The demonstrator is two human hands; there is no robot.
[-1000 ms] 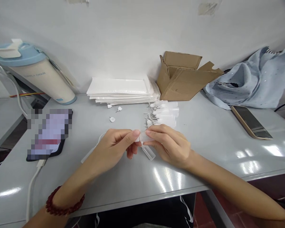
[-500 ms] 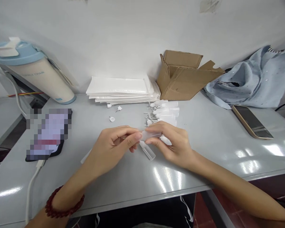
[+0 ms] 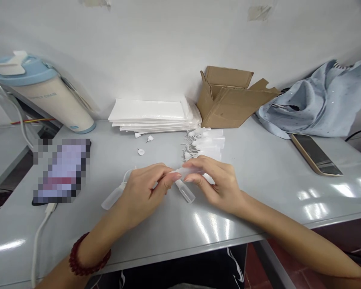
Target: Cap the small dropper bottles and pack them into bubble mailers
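My right hand [image 3: 218, 182] pinches a small clear plastic bottle [image 3: 190, 171] just above the grey table [image 3: 258, 180]. My left hand [image 3: 146, 189] meets it at the bottle's tip, fingers pinched there; whatever small part they hold is hidden. A second clear bottle [image 3: 186, 191] lies on the table right under my hands. A third one [image 3: 112, 197] lies beside my left hand. Behind my right hand sits a pile of more bottles and needle tips [image 3: 203, 143].
A stack of white bags [image 3: 152, 114] and an open cardboard box [image 3: 228, 98] stand at the back. Two small white caps [image 3: 141, 151] lie loose. A phone with its cable [image 3: 61, 168] is left, a tumbler [image 3: 45, 94] back left, another phone [image 3: 315, 154] and blue cloth [image 3: 321, 102] right.
My left hand has drawn slightly toward me and turned, uncovering the bottle lying beside it. My right hand keeps the bottle in nearly the same place.
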